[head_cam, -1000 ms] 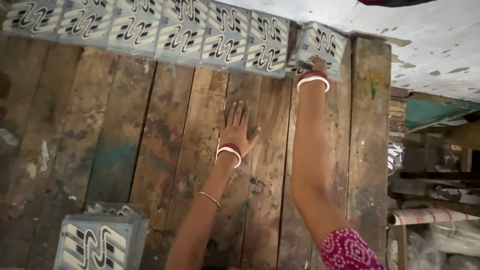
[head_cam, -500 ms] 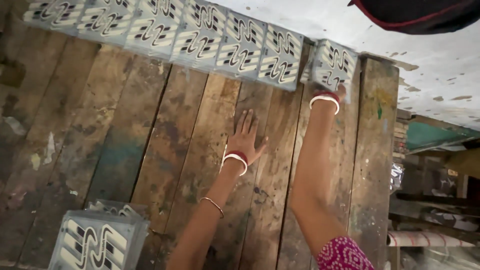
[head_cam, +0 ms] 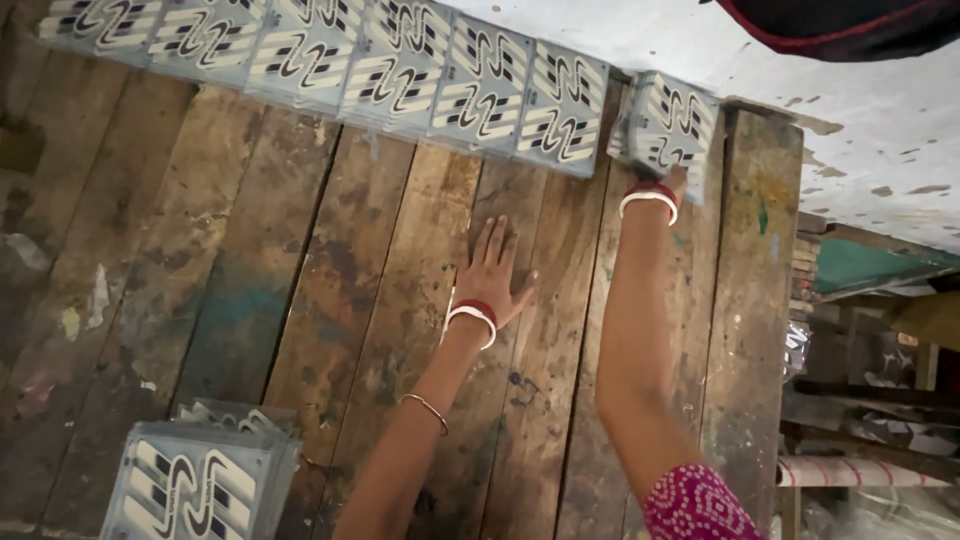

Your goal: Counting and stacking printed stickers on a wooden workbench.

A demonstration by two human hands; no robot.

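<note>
My left hand (head_cam: 492, 268) lies flat, fingers spread, on the worn wooden plank table (head_cam: 300, 300). My right hand (head_cam: 672, 175) reaches to the far edge and holds a small stack of grey cards with black-and-white wavy print (head_cam: 666, 122); its fingers are mostly hidden under the stack. To the left of that stack runs a row of the same printed cards (head_cam: 400, 65) along the far edge. Both wrists wear red and white bangles.
Another pile of the printed cards (head_cam: 195, 478) sits at the near left corner. Beyond the table's far edge is a white speckled surface (head_cam: 860, 120). A dark cloth with a red edge (head_cam: 850, 25) hangs at the top right. Clutter lies past the right edge.
The view has shifted, so the row of cards and both hands sit lower in the frame. My right hand stays on the end stack; my left hand remains flat on the planks.
</note>
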